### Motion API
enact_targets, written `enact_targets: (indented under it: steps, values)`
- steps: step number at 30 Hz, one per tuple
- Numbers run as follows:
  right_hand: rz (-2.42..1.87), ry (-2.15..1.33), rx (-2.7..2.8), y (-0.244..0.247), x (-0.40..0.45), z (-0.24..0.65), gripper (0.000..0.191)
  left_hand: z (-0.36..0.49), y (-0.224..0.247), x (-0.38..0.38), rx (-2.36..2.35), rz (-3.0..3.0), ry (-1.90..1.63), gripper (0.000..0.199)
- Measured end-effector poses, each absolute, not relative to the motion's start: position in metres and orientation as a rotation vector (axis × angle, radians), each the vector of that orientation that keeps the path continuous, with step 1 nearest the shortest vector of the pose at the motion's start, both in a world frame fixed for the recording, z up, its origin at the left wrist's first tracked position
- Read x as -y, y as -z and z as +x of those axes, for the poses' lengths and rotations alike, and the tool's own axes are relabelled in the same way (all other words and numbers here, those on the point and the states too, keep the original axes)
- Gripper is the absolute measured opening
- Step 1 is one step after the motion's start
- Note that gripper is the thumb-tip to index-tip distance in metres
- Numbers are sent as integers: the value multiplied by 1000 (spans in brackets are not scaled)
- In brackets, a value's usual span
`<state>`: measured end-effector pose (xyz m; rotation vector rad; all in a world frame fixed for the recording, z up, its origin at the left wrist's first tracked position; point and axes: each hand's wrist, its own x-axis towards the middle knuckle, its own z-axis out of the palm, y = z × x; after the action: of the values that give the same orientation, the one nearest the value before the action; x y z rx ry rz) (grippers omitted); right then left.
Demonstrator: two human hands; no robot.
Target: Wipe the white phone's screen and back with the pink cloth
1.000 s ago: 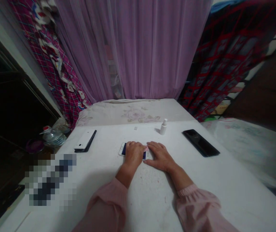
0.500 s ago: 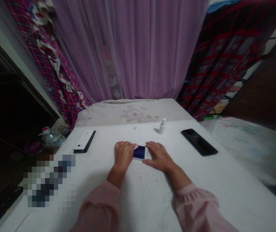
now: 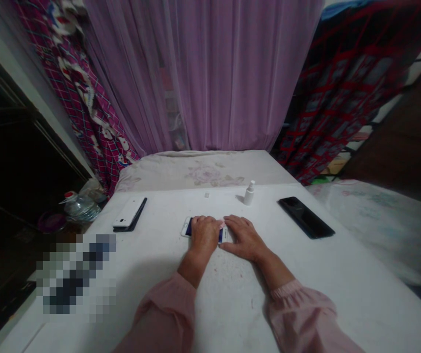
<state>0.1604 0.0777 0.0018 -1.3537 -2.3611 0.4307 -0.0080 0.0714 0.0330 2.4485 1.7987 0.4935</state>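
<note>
A white smartphone [image 3: 185, 228] lies face up across the table, its dark blue screen partly covered by my hands. My left hand [image 3: 205, 236] is closed over a small pink cloth [image 3: 222, 224] and presses it on the screen; only a bit of the cloth shows beside the fingers. At the phone's right end, my right hand [image 3: 245, 238] grips it, with the fingers at the far edge and the thumb at the near edge.
A small white spray bottle [image 3: 249, 193] stands behind my right hand, near a tiny pale square [image 3: 206, 195]. To the right lies a large black phone [image 3: 306, 218]. At left, a white phone [image 3: 127, 214] overlaps a dark one; a pixelated patch hides something nearer.
My left hand has slid right along the screen with the cloth, uncovering the phone's left end. My right hand keeps its hold on the right end.
</note>
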Motion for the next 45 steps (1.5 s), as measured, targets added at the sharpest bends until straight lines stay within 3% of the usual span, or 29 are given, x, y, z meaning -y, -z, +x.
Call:
enact_targets:
  steps: [10, 24, 34, 45]
  values:
    - [-1338, -381, 2339, 2, -77, 160, 68, -36, -28, -44, -1567, 2498, -551, 21]
    - [-1307, -403, 2344, 3, -79, 162, 71, -18, -36, -80, -1754, 2495, -466, 23]
    - [-1338, -397, 2351, 0, -78, 160, 69, -20, -33, -54, -1666, 2509, -506, 23]
    - [-1355, -413, 2356, 0, -78, 161, 72, -54, -34, -56, -2156, 2342, -533, 26]
